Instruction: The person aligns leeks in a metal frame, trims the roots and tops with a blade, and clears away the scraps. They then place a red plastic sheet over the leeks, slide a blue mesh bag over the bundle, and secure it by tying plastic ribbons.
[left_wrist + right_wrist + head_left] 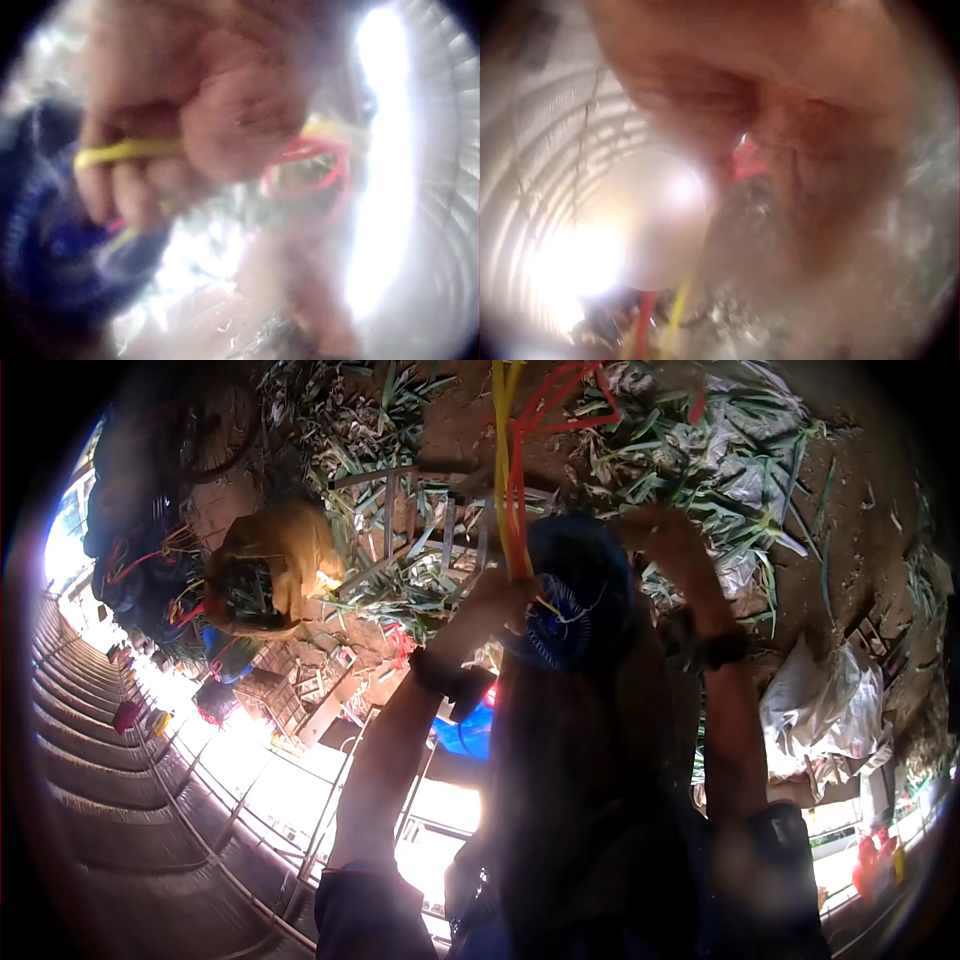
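Note:
My left hand (495,605) grips a bundle of yellow and red strings (508,470) that runs up out of view. In the left wrist view, a yellow strand (127,152) crosses the curled fingers, and red loops (322,161) show beside the hand. Just right of it is a dark blue round thing (560,625) with a white radial pattern, a short yellow end lying over it. My right hand (685,555) is bent inward near its upper right edge. Blurred in the right wrist view, its fingers have a red bit (748,161) beside them; I cannot tell whether they pinch it.
Cut green leaves (740,500) litter the brown soil. A brown sack (285,550) stands left, near wooden slats (395,520). A white plastic sheet (825,705) lies right. A ribbed curved tunnel wall (110,800) shows lower left, beside bright light.

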### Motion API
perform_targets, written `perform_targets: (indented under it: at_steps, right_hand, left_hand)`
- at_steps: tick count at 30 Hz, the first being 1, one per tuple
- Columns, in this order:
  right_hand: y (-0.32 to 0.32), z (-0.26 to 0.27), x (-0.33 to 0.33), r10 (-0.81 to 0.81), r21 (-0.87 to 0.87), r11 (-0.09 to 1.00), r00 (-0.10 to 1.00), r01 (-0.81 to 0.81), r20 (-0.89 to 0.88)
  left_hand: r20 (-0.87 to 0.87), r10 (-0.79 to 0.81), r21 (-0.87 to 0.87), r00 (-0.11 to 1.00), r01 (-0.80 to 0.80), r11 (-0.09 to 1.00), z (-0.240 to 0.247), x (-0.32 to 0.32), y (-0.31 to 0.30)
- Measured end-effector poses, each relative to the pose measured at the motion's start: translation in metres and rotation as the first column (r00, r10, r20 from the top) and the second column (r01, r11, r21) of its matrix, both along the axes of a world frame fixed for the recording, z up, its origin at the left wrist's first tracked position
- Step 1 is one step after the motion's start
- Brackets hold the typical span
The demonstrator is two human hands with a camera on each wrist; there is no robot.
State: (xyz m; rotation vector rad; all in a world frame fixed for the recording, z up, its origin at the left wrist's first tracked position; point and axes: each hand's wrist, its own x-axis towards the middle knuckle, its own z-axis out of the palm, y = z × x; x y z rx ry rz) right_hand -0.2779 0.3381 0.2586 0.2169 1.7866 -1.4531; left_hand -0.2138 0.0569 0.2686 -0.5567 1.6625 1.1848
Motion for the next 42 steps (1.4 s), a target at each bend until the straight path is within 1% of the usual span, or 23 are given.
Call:
perform_targets:
  at_steps: [3, 5, 6, 8, 11, 12, 14, 15, 17, 18, 20, 21, 22, 23, 24, 25, 26, 27, 31, 33, 36, 38, 42]
  right_hand:
    - [-0.058, -0.011, 0.083, 0.025, 0.13, 0.992, 0.987, -0.004, -0.157]
    - [-0.092, -0.024, 0.103, 0.005, 0.035, 0.999, 0.792, 0.021, -0.611]
    - [-0.097, -0.019, 0.099, 0.0, 0.025, 1.0, 0.796, 0.018, -0.605]
    - [-0.097, -0.007, 0.082, 0.353, 0.396, 0.901, 0.833, -0.179, -0.425]
    - [-0.087, -0.022, 0.086, 0.381, 0.404, 0.894, 0.804, -0.195, -0.456]
    - [-0.084, -0.016, 0.083, 0.385, 0.407, 0.892, 0.803, -0.198, -0.454]
    - [-0.078, -0.004, 0.079, -0.172, -0.066, 0.984, 0.982, 0.166, -0.083]
    - [-0.079, -0.01, 0.079, -0.172, -0.066, 0.984, 0.982, 0.167, -0.075]
    - [-0.081, -0.026, 0.075, -0.385, -0.391, 0.879, 0.891, 0.274, -0.24]
    - [-0.082, -0.024, 0.071, -0.386, -0.393, 0.877, 0.891, 0.276, -0.237]
    - [-0.08, -0.02, 0.064, -0.264, -0.452, 0.748, 0.843, 0.486, 0.468]
    - [-0.082, -0.017, 0.065, -0.264, -0.451, 0.748, 0.842, 0.487, 0.47]
    - [-0.085, -0.012, 0.067, -0.151, -0.376, 0.879, 0.92, 0.293, 0.362]
    - [-0.088, -0.007, 0.069, -0.011, -0.27, 0.959, 0.964, 0.085, 0.264]
    - [-0.091, -0.009, 0.075, -0.008, -0.269, 0.96, 0.965, 0.082, 0.263]
    - [-0.095, -0.012, 0.084, -0.08, -0.333, 0.938, 0.995, 0.097, 0.063]
    - [-0.097, -0.017, 0.092, -0.162, -0.396, 0.913, 0.978, 0.098, -0.132]
    - [-0.095, -0.015, 0.093, -0.185, -0.429, 0.896, 0.975, 0.115, -0.125]
    - [-0.082, -0.012, 0.093, -0.176, -0.476, 0.844, 0.966, 0.248, 0.192]
    - [-0.074, -0.014, 0.09, -0.11, -0.465, 0.851, 0.948, 0.245, 0.299]
    - [-0.069, -0.021, 0.086, -0.026, -0.414, 0.895, 0.946, 0.165, 0.322]
    - [-0.07, -0.021, 0.085, -0.007, -0.414, 0.897, 0.943, 0.154, 0.334]
    - [-0.068, -0.018, 0.075, -0.075, -0.345, 0.911, 0.914, 0.226, 0.399]
  left_hand:
    - [-0.031, -0.011, -0.072, 0.999, 0.009, 0.997, 0.012, -0.009, 0.012]
    - [-0.015, 0.004, -0.051, 1.0, -0.005, 0.999, 0.014, -0.009, 0.014]
    - [-0.242, -0.171, -0.064, 0.955, 0.16, 0.985, 0.012, -0.007, 0.012]
    - [-0.566, -0.326, -0.116, 0.757, 0.319, 0.941, 0.007, -0.007, 0.011]
    - [-0.35, -0.242, -0.114, 0.905, 0.216, 0.97, 0.012, -0.027, 0.012]
    - [-0.331, -0.416, -0.218, 0.847, 0.36, 0.907, 0.013, -0.032, 0.009]
    - [-0.384, -0.345, -0.242, 0.857, 0.267, 0.933, 0.015, -0.032, 0.012]
    - [-0.435, -0.277, -0.26, 0.857, 0.175, 0.95, 0.015, -0.031, 0.013]
    - [-0.379, -0.158, -0.177, 0.912, 0.097, 0.98, 0.016, -0.032, 0.013]
    - [-0.321, -0.039, -0.099, 0.946, 0.007, 0.995, 0.019, -0.035, 0.014]
    - [-0.305, 0.131, 0.076, 0.943, -0.113, 0.991, 0.028, -0.04, 0.016]
    - [-0.261, 0.297, 0.251, 0.919, -0.232, 0.94, 0.034, -0.043, 0.02]
    - [-0.259, 0.298, 0.253, 0.919, -0.233, 0.939, 0.041, -0.045, 0.027]
    - [-0.307, 0.218, 0.167, 0.927, -0.173, 0.971, 0.047, -0.048, 0.038]
    - [-0.347, 0.133, 0.077, 0.929, -0.113, 0.991, 0.049, -0.049, 0.047]
    - [-0.344, 0.136, 0.077, 0.929, -0.117, 0.99, 0.037, -0.044, 0.052]
    - [-0.568, -0.111, 0.03, 0.815, 0.155, 0.987, 0.021, -0.038, 0.057]
    - [-0.741, -0.323, -0.082, 0.589, 0.398, 0.914, 0.009, -0.033, 0.063]
    - [-0.682, -0.414, -0.083, 0.603, 0.499, 0.863, 0.028, -0.025, 0.088]
    - [-0.838, -0.377, -0.126, 0.394, 0.532, 0.837, 0.02, -0.021, 0.081]
    - [-0.772, -0.43, -0.179, 0.468, 0.49, 0.854, 0.02, -0.021, 0.038]
    - [-0.484, -0.641, -0.186, 0.596, 0.646, 0.741, 0.036, -0.021, 0.008]
    - [-0.314, -0.85, -0.568, 0.422, 0.634, 0.525, 0.034, 0.02, -0.021]
